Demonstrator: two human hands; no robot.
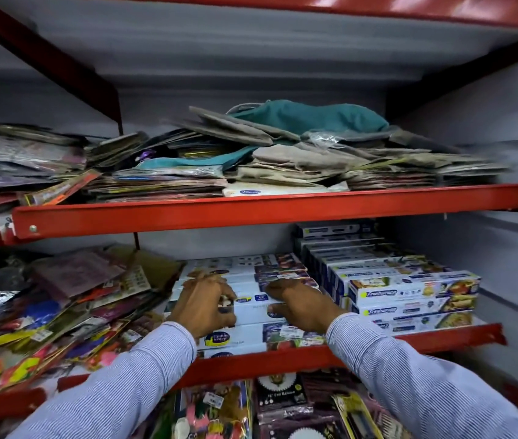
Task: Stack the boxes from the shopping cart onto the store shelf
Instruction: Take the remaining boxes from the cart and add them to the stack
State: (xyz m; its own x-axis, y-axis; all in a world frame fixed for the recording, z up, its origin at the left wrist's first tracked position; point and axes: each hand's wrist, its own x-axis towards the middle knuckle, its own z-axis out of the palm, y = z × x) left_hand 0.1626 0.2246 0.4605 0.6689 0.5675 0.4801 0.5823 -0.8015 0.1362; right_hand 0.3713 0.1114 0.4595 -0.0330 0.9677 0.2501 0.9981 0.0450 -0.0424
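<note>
- Resting on the middle shelf (283,359), both hands lie flat on a stack of long white boxes (251,307).
- The left hand (205,307) presses palm-down on the stack's left part, fingers spread and curled over the box tops, gripping nothing.
- The right hand (303,304) lies just beside it on the stack's right part, fingers splayed flat, also not closed around anything.
- Both sleeves (409,375) are light blue with fine stripes.
- Right of the stack, touching it, stands a taller pile of blue-and-white boxes (409,293) with food pictures.
- Left of the stack, loose colourful packets (61,312) lie heaped and slanted.
- On the upper shelf (251,210), flat packets and a teal cloth (308,117) are piled.
- Below the middle shelf, more packets (280,403) hang or stand; details are blurred.
- No cart is in view.
</note>
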